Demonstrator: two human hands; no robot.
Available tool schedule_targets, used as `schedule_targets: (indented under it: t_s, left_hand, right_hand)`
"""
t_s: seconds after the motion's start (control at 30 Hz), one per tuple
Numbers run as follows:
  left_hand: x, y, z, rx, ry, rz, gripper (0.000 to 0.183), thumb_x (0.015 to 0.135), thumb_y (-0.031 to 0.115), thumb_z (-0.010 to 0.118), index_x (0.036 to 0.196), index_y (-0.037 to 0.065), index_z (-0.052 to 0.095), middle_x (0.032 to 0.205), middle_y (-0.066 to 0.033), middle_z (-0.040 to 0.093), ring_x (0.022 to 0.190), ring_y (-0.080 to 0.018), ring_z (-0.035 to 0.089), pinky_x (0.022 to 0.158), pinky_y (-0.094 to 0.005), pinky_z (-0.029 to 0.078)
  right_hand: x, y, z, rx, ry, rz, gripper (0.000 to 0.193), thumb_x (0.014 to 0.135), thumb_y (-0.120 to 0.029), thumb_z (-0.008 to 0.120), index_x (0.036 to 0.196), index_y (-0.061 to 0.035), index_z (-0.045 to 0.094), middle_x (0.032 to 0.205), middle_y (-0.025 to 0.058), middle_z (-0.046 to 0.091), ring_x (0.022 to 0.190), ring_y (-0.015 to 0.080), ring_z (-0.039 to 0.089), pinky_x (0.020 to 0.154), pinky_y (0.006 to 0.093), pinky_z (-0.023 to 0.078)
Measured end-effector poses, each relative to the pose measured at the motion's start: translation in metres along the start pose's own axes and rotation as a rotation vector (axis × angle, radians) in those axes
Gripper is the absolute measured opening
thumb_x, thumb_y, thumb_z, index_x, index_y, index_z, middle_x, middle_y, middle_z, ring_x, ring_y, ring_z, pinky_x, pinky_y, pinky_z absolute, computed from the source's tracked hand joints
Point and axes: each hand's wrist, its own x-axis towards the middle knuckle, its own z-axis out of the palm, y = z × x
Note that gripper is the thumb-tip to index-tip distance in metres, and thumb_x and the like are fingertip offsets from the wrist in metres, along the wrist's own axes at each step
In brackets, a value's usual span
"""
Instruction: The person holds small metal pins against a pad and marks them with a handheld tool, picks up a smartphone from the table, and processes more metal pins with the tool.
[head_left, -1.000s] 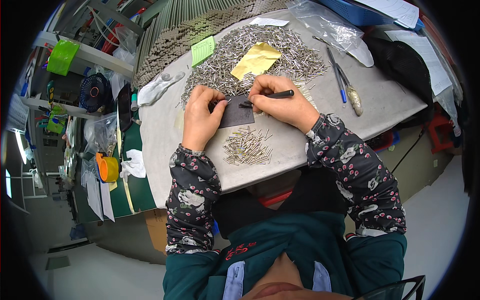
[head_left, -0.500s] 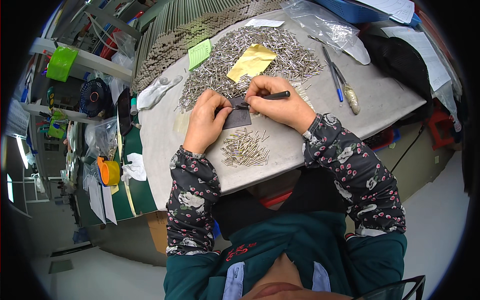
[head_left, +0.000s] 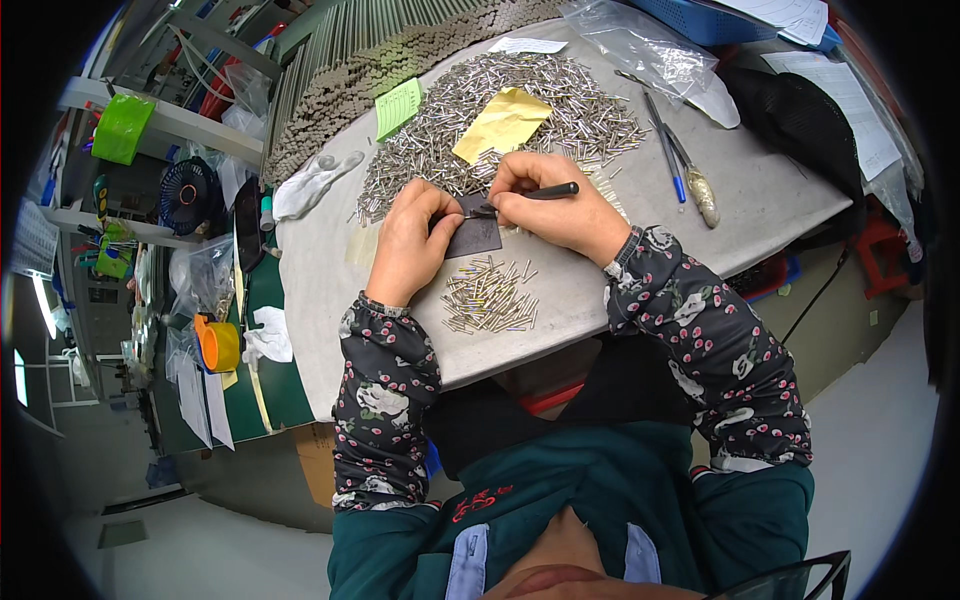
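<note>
A green paper slip (head_left: pixel 398 106) and a yellow paper (head_left: pixel 502 123) lie on the big heap of metal pins (head_left: pixel 520 110) at the far side of the worktop (head_left: pixel 770 200). Nearer, a small dark square pad (head_left: pixel 473 236) lies flat. The left hand (head_left: pixel 408 243) pinches its edge. The right hand (head_left: pixel 556 207) is closed around a black tool (head_left: pixel 545 191).

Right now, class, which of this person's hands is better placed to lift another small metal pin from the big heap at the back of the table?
Probably the right hand: it holds a black tool and lies against the heap of pins. The left hand rests on the dark pad.
</note>
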Motion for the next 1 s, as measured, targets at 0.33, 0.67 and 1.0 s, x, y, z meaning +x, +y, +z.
schedule_targets:
  t_s: [0.33,0.67,1.0]
  left_hand:
    - [-0.005,0.006,-0.006,-0.046,0.07,0.035,0.008,0.073,0.004,0.063,0.077,0.0,0.058,0.079,-0.0105,0.052,0.079,-0.0281,0.055,0.07,-0.0352,0.044]
    - [-0.006,0.003,-0.001,-0.021,0.075,-0.018,0.009,0.071,0.006,0.062,0.076,0.001,0.058,0.078,-0.0109,0.052,0.08,-0.0288,0.055,0.07,-0.0369,0.045]
    - [-0.006,0.002,-0.001,0.037,0.087,-0.024,0.01,0.071,0.005,0.062,0.079,0.002,0.059,0.082,-0.0099,0.053,0.078,-0.0278,0.056,0.069,-0.0357,0.046]
  right_hand:
    - [0.0,-0.001,0.003,0.022,0.008,-0.008,0.008,0.079,-0.006,0.054,0.081,0.0015,0.057,0.073,0.004,0.06,0.066,0.0076,0.059,0.059,0.0205,0.046]
    - [0.002,-0.002,0.005,-0.026,-0.039,0.001,0.007,0.079,-0.006,0.056,0.081,0.0005,0.057,0.071,0.0034,0.061,0.064,0.0077,0.059,0.058,0.0207,0.046]
    - [0.0,-0.012,0.005,0.017,0.032,0.088,0.007,0.079,-0.006,0.054,0.082,-0.0012,0.056,0.069,0.0034,0.061,0.061,0.0061,0.058,0.051,0.0193,0.044]
